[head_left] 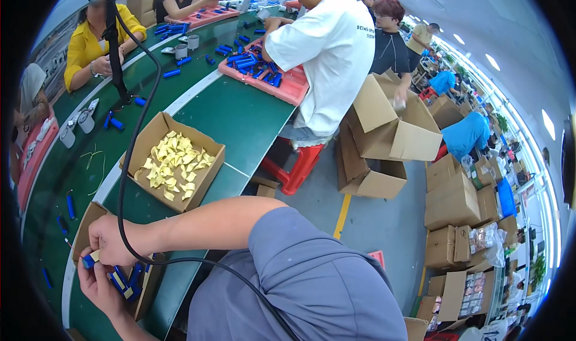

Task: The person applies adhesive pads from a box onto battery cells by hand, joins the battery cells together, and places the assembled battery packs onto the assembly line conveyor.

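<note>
My left hand (99, 288) holds a blue cylindrical battery (89, 262) at the lower left, its fingers closed round it. Right against it, my right hand (112, 240) pinches at a pale yellow strip (95, 255) lying on the battery; the fingertips are partly hidden. Under the hands stands a cardboard box (150, 290) with several blue batteries (127, 281) bearing yellow strips. Beyond my right forearm, an open cardboard box (207, 188) contains a loose pile of folded pale yellow pieces (174, 164).
A black cable (123, 191) hangs across my right forearm. Loose blue batteries (71, 206) lie on the green table (234, 119). A person in a white shirt (330, 53) works by a pink tray (294, 86) of batteries. A red stool (294, 170) and cardboard boxes (378, 176) stand on the floor.
</note>
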### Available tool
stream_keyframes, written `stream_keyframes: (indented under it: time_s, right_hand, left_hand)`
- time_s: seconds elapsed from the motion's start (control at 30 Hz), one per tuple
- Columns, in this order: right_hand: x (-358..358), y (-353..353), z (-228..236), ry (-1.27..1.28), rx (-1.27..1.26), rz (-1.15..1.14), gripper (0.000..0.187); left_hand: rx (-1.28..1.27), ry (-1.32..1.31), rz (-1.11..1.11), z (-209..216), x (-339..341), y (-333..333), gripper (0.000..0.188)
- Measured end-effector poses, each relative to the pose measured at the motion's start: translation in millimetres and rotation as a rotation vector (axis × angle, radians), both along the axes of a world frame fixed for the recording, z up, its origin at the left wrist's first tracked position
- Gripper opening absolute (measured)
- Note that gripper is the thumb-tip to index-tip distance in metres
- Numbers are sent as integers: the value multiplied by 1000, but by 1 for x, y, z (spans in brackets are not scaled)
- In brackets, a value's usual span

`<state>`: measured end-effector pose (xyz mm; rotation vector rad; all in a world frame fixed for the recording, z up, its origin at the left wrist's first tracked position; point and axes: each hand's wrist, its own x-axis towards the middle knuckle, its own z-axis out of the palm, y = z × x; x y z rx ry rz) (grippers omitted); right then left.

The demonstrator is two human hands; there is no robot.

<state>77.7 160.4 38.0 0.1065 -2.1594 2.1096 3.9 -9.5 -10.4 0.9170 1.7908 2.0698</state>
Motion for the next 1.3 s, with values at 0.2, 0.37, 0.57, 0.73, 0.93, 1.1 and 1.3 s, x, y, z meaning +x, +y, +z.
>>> stream_keyframes:
  time_s: [0.2, 0.37, 0.57, 0.73, 0.93, 1.1, 1.3]
  right_hand:
    - [14, 1, 13, -218, -197, 8, 18]
    - [11, 2, 11, -221, -275, 13, 23]
    - [9, -3, 23, -299, -221, -49, 17]
    - [-6, -9, 21, -292, -39, 152, 16]
    - [-2, 11, 7, -415, -163, -26, 12]
    - [3, 5, 13, -281, -243, -36, 21]
    - [3, 4, 10, -177, -185, -48, 22]
  left_hand:
    - [-24, 59, 62, 3, 14, 7, 29]
    - [-49, 128, 52, 1, 9, 6, 28]
    - [-112, 199, 56, 3, 4, -1, 24]
    - [-267, 379, 178, 17, 14, -14, 24]
    - [-253, 551, 144, 31, 16, 20, 22]
    - [-23, 171, 106, 19, 20, 10, 21]
    - [-64, 352, 98, 17, 17, 13, 23]
